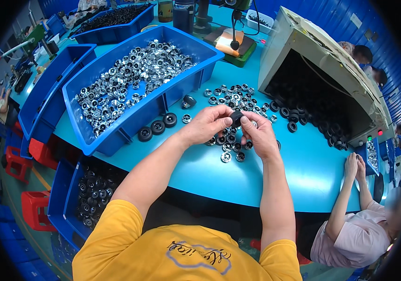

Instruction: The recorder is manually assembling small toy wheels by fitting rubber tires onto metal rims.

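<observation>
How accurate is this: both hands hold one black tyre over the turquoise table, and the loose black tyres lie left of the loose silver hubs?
Wrong side: in the head view, the loose black tyres lie right of the loose silver hubs. The left hand and right hand hold one black tyre over the turquoise table.

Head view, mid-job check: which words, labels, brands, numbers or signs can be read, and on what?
Yellow shirt: stylised dark script inside a bluish outline; wording not transcribed.
Pale sheet on the blue wall: too small to read.
Black tyre between left hand and right hand: no readable marking.
Loose wheel hubs on the turquoise table: too small to tell.
</observation>
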A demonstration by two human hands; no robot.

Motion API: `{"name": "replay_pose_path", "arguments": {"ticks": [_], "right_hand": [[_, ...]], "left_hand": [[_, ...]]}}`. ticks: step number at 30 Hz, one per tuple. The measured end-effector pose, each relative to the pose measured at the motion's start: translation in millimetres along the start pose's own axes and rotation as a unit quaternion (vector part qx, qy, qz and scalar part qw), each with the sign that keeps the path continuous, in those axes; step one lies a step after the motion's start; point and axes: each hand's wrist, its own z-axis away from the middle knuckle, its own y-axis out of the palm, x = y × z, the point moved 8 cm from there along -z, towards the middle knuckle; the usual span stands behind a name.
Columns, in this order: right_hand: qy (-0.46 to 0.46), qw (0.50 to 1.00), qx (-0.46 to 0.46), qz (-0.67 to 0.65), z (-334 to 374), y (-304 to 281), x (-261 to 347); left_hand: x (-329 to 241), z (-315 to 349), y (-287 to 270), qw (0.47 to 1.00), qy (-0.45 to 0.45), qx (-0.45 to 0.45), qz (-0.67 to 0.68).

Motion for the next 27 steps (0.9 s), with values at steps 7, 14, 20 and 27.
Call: {"name": "replay_pose_path", "arguments": {"ticks": [7, 14, 20, 27], "right_hand": [[-0.01, 0.997, -0.042, -0.07, -7, -10, -7], [-0.004, 0.994, -0.003, -0.114, -6, -1, -12], [-0.029, 0.997, -0.061, -0.042, 0, 0, -1], [-0.039, 0.979, -0.043, -0.196, -7, -8, -4]], "left_hand": [[-35, 9, -5, 0.952, 0.17, -0.138, -0.214], [-23, 8, 3, 0.93, 0.204, -0.1, -0.288], [9, -3, -1, 0.995, 0.052, -0.057, -0.055], [18, -4, 7, 0.978, -0.009, 0.026, 0.205]]}}
